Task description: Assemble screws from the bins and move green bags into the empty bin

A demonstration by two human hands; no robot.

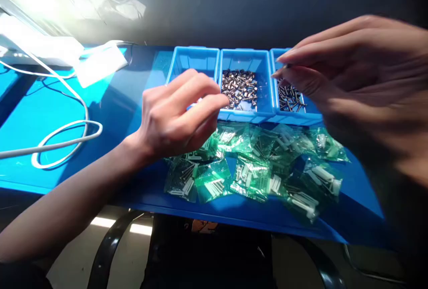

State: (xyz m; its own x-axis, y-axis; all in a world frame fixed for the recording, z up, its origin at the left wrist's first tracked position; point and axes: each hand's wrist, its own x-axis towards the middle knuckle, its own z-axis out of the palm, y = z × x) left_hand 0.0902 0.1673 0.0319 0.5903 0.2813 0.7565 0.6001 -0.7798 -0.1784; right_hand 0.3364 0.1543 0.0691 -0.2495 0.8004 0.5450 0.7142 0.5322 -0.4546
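My left hand (182,117) hovers at the front of the left blue bin (197,52) and the middle blue bin (267,81), fingers curled together; anything inside them is hidden. Short shiny metal fasteners (239,86) lie in the middle bin. Over the right blue bin (279,52), my right hand (354,68) pinches a small dark piece between thumb and fingertips, too small to identify. Long dark screws (290,98) fill part of that bin. Green-tinted clear bags (252,177) with white plastic pieces and screws are spread in front of the bins.
A white cable (85,139) loops across the blue tabletop (133,84) at left. Behind it are a white device (56,50) and a brightly lit white sheet-like item (102,66). A grey wall (214,8) stands behind the bins. Black chair arms (110,246) show below the table edge.
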